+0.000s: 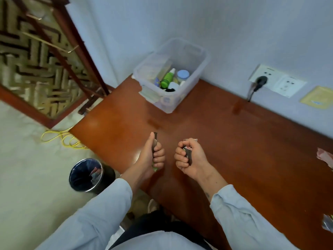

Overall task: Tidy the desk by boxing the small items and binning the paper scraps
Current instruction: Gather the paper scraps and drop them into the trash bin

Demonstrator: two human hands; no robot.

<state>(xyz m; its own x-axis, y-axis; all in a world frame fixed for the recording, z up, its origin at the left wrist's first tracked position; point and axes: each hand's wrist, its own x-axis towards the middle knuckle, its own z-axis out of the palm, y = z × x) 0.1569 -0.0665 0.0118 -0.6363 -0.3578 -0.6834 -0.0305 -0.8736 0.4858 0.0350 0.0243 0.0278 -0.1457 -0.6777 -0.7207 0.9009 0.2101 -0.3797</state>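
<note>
My left hand (153, 157) is closed around a folded paper scrap (155, 137) that sticks up past the thumb. My right hand (189, 157) is fisted on crumpled paper scraps (189, 141), over the near part of the red-brown desk (234, 141). A clear plastic box (198, 56) stands at the desk's far left corner; inside lie a green bottle (166, 79), a blue-lidded jar (183, 74) and other small items. A round metal bin (86, 175) with a dark liner stands on the floor left of the desk, scraps inside. More paper scraps (325, 156) lie at the desk's right edge.
A yellow cable (61, 137) coils on the floor by the desk's left side. A wooden lattice frame (36, 60) leans at the far left. Wall sockets (275, 80) with a black plug sit behind the desk. Another scrap (327, 225) shows at the lower right.
</note>
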